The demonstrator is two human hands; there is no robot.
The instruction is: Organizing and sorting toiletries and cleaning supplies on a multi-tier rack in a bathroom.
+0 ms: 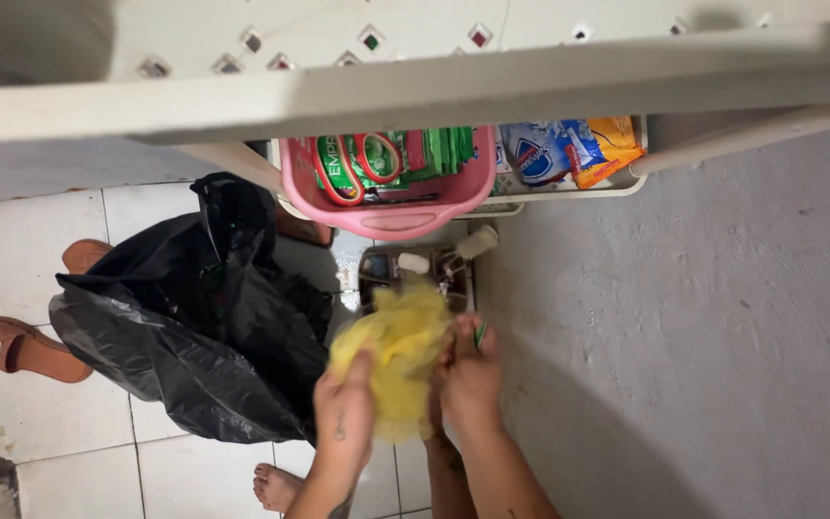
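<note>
Two bare hands met over the tiled floor [69, 423], forearms rising from the bottom edge of the view. The left hand [345, 411] and the right hand [470, 377] were both clamped on a fluffy yellow mesh bath sponge [401, 346], fingers curled into its sides. The sponge looked bunched, ruffled and blurred, hanging just below a small cluttered tray [377, 264]. A crumpled black plastic bag [194, 317] lay just left of it, and a pink plastic basket [391, 207] of sachets sat above on the shelf edge.
</note>
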